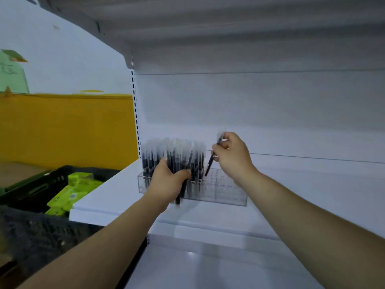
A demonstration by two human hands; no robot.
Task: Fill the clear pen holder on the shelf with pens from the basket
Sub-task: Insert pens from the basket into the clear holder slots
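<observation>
A clear pen holder (227, 193) with a grid of slots stands on the white shelf (116, 190). Its left part is packed with several upright black pens (198, 161) with frosted caps; the slots on its right hold nothing. My left hand (166, 180) grips a bundle of black pens (180, 191) in front of the holder's left part. My right hand (231, 153) pinches one black pen (210, 163), tilted, its lower tip just above the holder's middle slots.
A dark basket (50, 184) with bright green packs (70, 192) sits low at the left, beside the shelf. A yellow panel (66, 130) rises behind it. Another shelf board hangs overhead, and a lower shelf (208, 268) lies beneath.
</observation>
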